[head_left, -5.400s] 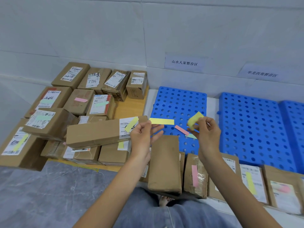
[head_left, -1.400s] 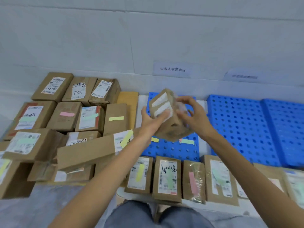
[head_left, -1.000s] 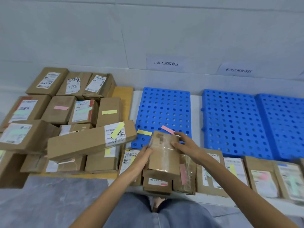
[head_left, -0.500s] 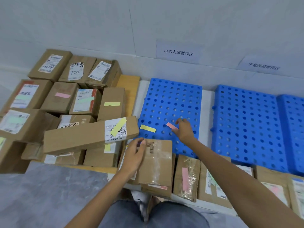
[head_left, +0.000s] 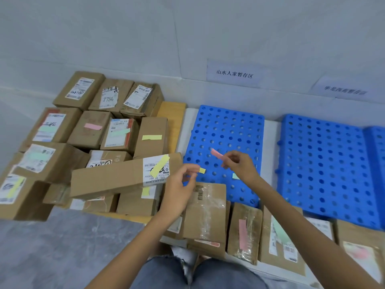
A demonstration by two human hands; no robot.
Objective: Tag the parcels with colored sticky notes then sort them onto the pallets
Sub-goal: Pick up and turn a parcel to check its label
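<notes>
Right hand [head_left: 239, 166] pinches a pink paper sticky note [head_left: 216, 153] above the blue perforated plastic pallet [head_left: 229, 126]. Left hand [head_left: 179, 189] hovers at the pallet's near edge, loosely curled, empty.

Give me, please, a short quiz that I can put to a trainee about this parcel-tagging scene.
1. True or false: the right hand pinches a pink sticky note above the blue pallet.
2. Which colour is the note stuck on the label of the long parcel that lies across the stack at the left? A: pink. B: yellow. C: blue.
3. Fill in the missing words: the taped parcel just below the left hand shows no ____ on its top yet.

Key: 1 true; 2 B; 3 sticky note.
</notes>
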